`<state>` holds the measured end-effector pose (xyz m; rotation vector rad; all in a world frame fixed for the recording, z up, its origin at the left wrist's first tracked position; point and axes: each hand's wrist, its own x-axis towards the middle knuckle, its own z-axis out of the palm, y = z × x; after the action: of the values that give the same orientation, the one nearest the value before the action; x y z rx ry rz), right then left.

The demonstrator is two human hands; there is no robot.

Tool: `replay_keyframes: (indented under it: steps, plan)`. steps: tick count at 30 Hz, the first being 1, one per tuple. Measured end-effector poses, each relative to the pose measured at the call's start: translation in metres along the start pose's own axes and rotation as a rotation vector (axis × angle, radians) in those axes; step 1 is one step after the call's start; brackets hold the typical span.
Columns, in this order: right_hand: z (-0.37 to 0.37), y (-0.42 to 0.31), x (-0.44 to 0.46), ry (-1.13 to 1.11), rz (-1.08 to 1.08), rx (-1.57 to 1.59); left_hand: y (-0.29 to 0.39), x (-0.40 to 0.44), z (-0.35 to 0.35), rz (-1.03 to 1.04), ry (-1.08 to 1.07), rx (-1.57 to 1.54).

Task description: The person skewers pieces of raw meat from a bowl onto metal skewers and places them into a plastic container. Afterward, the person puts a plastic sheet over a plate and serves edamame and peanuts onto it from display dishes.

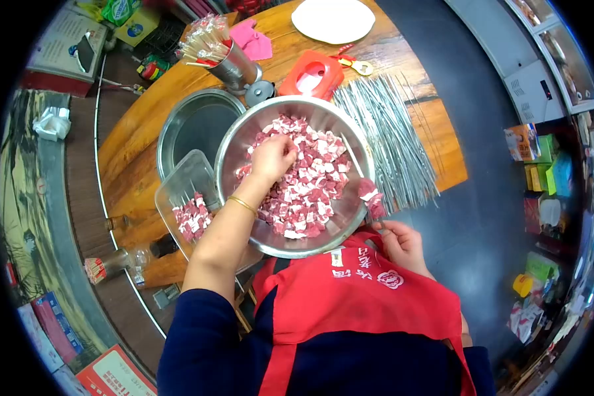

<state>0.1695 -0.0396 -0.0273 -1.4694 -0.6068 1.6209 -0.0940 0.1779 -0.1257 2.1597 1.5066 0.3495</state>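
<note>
A large steel bowl (228, 142) of diced red-and-white raw meat (310, 188) is in front of me. My left hand (275, 158), a bracelet at its wrist, reaches into the bowl with its fingers bent together down at the meat. Whatever they pinch is hidden. Just off the bowl's right rim, my right hand (404, 245) is closed around the lower end of a skewer. Several meat pieces (371, 198) are threaded on that skewer. A thin pale stick (352, 156) lies along the bowl's inner right side. Many flat metal skewers (389, 142) are spread on the table beyond it.
Left of the bowl stand a clear plastic tub (168, 191) with meat skewers in it and a round steel basin (171, 125). Farther back are a steel cup of wrapped sticks (234, 66), a red plastic container (303, 63), a white plate (333, 20) and a pink cloth (251, 41).
</note>
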Motion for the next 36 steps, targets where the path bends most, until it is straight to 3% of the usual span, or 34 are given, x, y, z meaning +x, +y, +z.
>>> replay_keyframes:
  steps: [2, 3, 5, 6, 7, 10, 14, 21, 23, 24, 25, 27, 28, 31, 34, 36]
  plan:
    - [-0.001, 0.003, 0.004, -0.052, -0.046, -0.108, -0.021, 0.0, 0.016, -0.287, -0.024, -0.771]
    - [0.0, 0.005, 0.006, -0.103, -0.083, -0.217, -0.016, -0.001, 0.011, -0.282, -0.022, -0.768]
    - [0.011, -0.002, 0.004, -0.112, -0.026, -0.165, 0.003, -0.015, -0.003, -0.513, 0.038, -1.382]
    - [0.014, 0.0, 0.006, -0.126, -0.153, -0.289, 0.006, -0.022, -0.007, -0.505, 0.059, -1.604]
    - [0.016, 0.001, 0.007, -0.141, -0.279, -0.415, 0.016, -0.028, -0.015, -0.563, 0.054, -1.758]
    - [0.021, -0.004, 0.005, -0.192, -0.168, -0.463, 0.025, -0.04, -0.015, -0.595, 0.003, -2.041]
    - [0.029, -0.005, 0.005, -0.188, -0.271, -0.484, 0.043, -0.052, -0.02, -0.526, -0.098, -2.23]
    - [0.032, -0.005, -0.003, -0.182, -0.257, -0.504, 0.035, -0.061, -0.027, -0.527, 0.044, -2.159]
    - [0.03, -0.004, -0.004, -0.167, -0.292, -0.507, 0.025, -0.067, -0.03, -0.568, -0.056, -1.706]
    - [0.029, 0.0, -0.005, -0.133, -0.284, -0.477, 0.024, -0.07, -0.031, -0.573, -0.102, -1.316]
    - [0.027, 0.004, -0.006, -0.099, -0.275, -0.444, 0.017, -0.071, -0.031, -0.577, -0.099, -1.316]
    - [0.019, 0.014, -0.006, -0.094, -0.233, -0.431, -0.001, -0.067, -0.029, 0.035, -0.015, -0.253]
    - [0.017, 0.016, -0.007, -0.086, -0.188, -0.42, 0.006, -0.054, -0.032, -0.043, 0.054, -0.299]
    - [0.016, 0.019, -0.009, -0.073, -0.146, -0.296, 0.012, 0.0, -0.026, 0.052, 0.359, -0.22]
    - [0.012, 0.009, -0.012, -0.056, -0.217, -0.495, 0.003, 0.033, -0.013, -0.02, 0.391, -0.095]
    - [0.007, 0.004, -0.011, -0.049, -0.228, -0.498, 0.001, 0.035, -0.008, -0.013, 0.237, 0.022]
